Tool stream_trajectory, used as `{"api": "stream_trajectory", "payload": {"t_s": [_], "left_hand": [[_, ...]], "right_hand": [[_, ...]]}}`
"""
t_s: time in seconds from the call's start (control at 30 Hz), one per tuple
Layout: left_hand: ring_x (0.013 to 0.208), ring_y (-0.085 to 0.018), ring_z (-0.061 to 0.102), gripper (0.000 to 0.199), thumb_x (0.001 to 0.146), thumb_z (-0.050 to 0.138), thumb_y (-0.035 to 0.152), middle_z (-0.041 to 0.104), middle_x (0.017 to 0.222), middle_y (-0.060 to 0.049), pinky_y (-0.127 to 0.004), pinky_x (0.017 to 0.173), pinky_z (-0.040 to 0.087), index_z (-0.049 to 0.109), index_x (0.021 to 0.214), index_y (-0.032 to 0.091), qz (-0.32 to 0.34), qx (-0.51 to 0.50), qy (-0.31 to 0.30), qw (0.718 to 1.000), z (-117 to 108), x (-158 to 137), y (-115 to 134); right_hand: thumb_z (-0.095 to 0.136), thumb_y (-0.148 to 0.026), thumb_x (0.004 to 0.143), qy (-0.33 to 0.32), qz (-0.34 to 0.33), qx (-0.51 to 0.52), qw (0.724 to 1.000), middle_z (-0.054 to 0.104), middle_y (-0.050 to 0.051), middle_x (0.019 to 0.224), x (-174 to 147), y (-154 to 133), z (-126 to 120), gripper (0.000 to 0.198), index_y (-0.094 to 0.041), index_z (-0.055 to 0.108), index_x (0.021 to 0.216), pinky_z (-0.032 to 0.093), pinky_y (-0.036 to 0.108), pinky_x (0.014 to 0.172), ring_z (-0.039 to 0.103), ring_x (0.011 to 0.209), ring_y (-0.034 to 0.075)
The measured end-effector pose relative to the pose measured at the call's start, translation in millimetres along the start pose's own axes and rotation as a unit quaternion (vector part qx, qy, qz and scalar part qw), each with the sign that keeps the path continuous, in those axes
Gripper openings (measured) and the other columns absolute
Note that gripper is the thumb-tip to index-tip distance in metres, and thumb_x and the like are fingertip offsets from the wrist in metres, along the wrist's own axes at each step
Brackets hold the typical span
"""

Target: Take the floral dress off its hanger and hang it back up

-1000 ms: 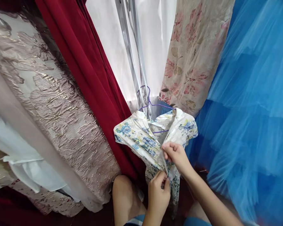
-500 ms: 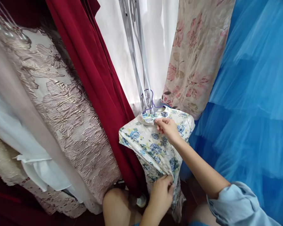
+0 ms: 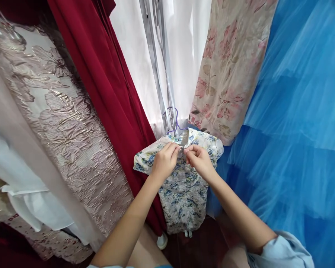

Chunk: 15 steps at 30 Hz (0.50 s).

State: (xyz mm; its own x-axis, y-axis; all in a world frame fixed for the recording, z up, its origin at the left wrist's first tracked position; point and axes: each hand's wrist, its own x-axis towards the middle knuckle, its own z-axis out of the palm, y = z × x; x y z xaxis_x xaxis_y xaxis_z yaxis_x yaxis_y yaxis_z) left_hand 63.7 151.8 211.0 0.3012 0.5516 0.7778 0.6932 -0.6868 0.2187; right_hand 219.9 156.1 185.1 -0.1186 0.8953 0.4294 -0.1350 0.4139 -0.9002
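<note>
A white dress with blue and yellow flowers hangs in front of me on a purple hanger. Its neckline opens toward me. My left hand pinches the left edge of the collar. Close beside it, my right hand grips the collar's right edge between thumb and fingers. The fingertips of both hands almost meet at the front of the neck. Whatever small fastening may lie between them is too small to make out.
To the left hang a dark red garment and a pink brocade dress. A floral cream dress and a blue tulle dress hang to the right. Behind are a metal stand and white curtain.
My left hand has let go of the dress's lower front and come up to the collar beside my right hand. The dress body now hangs straighter, its lower part spread out.
</note>
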Motion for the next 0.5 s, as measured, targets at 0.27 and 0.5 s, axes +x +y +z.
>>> {"api": "stream_trajectory", "payload": {"t_s": [0.27, 0.5], "left_hand": [[0.071, -0.014, 0.059, 0.021, 0.099, 0.051, 0.029, 0.062, 0.075, -0.001, -0.023, 0.067, 0.045, 0.062, 0.084, 0.017, -0.094, -0.08, 0.213, 0.969, -13.6, 14.1, -2.7], [0.074, -0.012, 0.058, 0.02, 0.094, 0.057, 0.03, 0.061, 0.076, 0.0, -0.019, 0.072, 0.047, 0.06, 0.08, 0.016, -0.265, -0.223, 0.355, 0.868, -61.7, 2.7, -90.1]], "right_hand": [[0.062, -0.037, 0.077, 0.026, 0.022, -0.055, 0.998, 0.048, -0.006, 0.048, 6.0, 35.2, 12.8, 0.022, -0.02, 0.05, 0.068, 0.026, 0.022, 0.044, 0.039, 0.043, 0.01], [0.061, -0.032, 0.077, -0.021, 0.091, -0.065, 0.994, 0.047, -0.006, 0.053, -35.7, 59.9, -5.1, 0.017, -0.018, 0.055, 0.071, 0.03, 0.022, 0.048, 0.042, 0.047, 0.01]]}}
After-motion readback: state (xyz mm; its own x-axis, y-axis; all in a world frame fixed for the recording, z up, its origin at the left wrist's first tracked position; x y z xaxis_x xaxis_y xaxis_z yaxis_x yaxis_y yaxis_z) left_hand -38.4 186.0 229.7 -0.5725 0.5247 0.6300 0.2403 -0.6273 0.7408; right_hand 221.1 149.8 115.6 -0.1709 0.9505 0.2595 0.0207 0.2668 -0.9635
